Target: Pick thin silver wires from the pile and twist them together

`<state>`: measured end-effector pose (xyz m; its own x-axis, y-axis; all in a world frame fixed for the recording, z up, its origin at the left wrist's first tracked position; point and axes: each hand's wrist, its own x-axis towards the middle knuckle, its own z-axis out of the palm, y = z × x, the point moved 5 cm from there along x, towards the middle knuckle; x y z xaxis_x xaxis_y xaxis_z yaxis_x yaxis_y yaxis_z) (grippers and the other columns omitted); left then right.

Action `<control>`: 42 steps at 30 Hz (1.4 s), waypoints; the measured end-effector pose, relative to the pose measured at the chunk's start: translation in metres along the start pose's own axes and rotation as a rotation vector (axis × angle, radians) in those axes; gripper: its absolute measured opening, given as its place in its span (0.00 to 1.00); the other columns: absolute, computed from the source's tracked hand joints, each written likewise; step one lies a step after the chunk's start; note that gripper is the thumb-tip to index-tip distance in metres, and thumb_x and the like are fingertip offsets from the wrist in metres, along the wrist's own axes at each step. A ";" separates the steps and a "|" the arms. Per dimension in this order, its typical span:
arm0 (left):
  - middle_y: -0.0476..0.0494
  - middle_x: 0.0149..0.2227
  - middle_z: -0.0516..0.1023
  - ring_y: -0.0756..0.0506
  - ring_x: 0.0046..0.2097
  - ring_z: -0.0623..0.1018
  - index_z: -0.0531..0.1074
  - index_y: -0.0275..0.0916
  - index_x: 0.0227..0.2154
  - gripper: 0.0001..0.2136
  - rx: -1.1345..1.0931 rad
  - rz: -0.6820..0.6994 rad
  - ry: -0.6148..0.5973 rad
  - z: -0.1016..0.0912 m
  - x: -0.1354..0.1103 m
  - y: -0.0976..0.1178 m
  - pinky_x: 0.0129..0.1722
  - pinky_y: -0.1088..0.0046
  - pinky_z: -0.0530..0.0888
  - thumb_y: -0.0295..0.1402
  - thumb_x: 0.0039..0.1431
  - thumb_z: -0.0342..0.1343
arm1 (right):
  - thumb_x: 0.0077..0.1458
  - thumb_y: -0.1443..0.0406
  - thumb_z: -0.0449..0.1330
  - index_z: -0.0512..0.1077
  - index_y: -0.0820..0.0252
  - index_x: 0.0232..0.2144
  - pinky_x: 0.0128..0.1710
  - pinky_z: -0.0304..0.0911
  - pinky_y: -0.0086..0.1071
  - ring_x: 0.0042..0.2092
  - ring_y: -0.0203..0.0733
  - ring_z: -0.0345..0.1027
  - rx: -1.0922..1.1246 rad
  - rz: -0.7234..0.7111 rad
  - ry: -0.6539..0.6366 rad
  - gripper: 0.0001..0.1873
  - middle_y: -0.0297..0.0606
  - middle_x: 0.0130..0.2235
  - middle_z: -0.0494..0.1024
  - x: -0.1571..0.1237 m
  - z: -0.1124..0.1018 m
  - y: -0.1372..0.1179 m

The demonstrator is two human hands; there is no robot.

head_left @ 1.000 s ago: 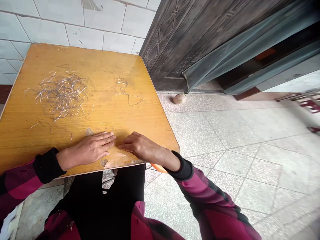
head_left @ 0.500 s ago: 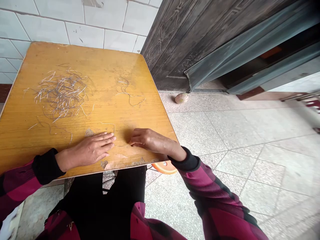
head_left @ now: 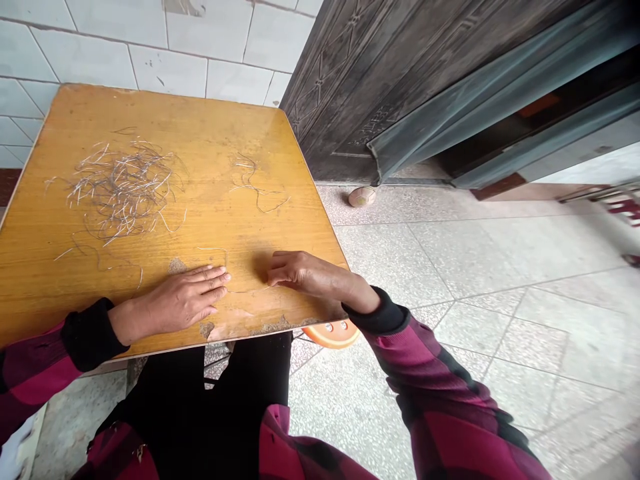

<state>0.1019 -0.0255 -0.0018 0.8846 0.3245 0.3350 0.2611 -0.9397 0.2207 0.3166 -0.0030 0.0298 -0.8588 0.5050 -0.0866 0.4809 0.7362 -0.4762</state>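
Broadly, the speckled floor [head_left: 380,267] fills the right and lower right of the frame, with a dark carved door [head_left: 320,87] at the upper centre-right and a white tiled wall [head_left: 210,27] across the upper left. Against that wall stands a yellow wooden table [head_left: 200,147], worn along its near edge, covering the left and centre. A grey-green curtain [head_left: 450,107] hangs at the upper right. Part of an orange stool [head_left: 334,335] shows below the table's near right corner.

On the table, a tangled pile of thin strands [head_left: 130,187] lies left of centre. The left hand [head_left: 183,297] rests palm down at lower centre-left, its fingers extended and nearly together. The right hand [head_left: 305,272], near the table's right edge, has its fingers curled and drawn together, pinching a strand. A roundish ball [head_left: 362,197] sits on the floor by the door. A small cluster of strands [head_left: 255,190] lies at the upper centre. Smallest, a single thin strand [head_left: 247,291] runs from the left fingers to the right fingertips; another visible length [head_left: 213,249] bends above the left fingertips, and whether the two join is hidden.
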 end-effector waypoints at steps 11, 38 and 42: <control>0.32 0.58 0.73 0.39 0.63 0.68 0.73 0.29 0.51 0.15 0.042 0.028 0.015 0.000 0.001 0.001 0.64 0.59 0.67 0.27 0.63 0.52 | 0.67 0.63 0.52 0.75 0.58 0.31 0.35 0.61 0.30 0.34 0.34 0.68 0.152 0.108 0.086 0.15 0.36 0.32 0.75 -0.021 -0.007 0.034; 0.37 0.40 0.81 0.41 0.43 0.79 0.77 0.34 0.41 0.11 0.018 -0.471 0.302 -0.024 0.013 -0.050 0.45 0.61 0.76 0.30 0.67 0.49 | 0.58 0.63 0.64 0.73 0.63 0.32 0.32 0.57 0.28 0.30 0.33 0.64 0.133 0.443 0.434 0.07 0.36 0.30 0.74 0.043 0.017 -0.003; 0.44 0.33 0.82 0.47 0.35 0.79 0.78 0.38 0.33 0.08 -0.262 -0.611 0.325 -0.023 0.011 -0.064 0.37 0.72 0.74 0.28 0.61 0.53 | 0.57 0.65 0.63 0.73 0.62 0.31 0.30 0.60 0.27 0.25 0.31 0.67 0.366 0.537 0.456 0.05 0.31 0.24 0.73 0.059 0.017 0.013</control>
<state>0.0856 0.0410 0.0090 0.4416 0.8353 0.3276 0.5335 -0.5380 0.6526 0.2695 0.0288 0.0032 -0.3304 0.9422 -0.0566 0.6524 0.1846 -0.7351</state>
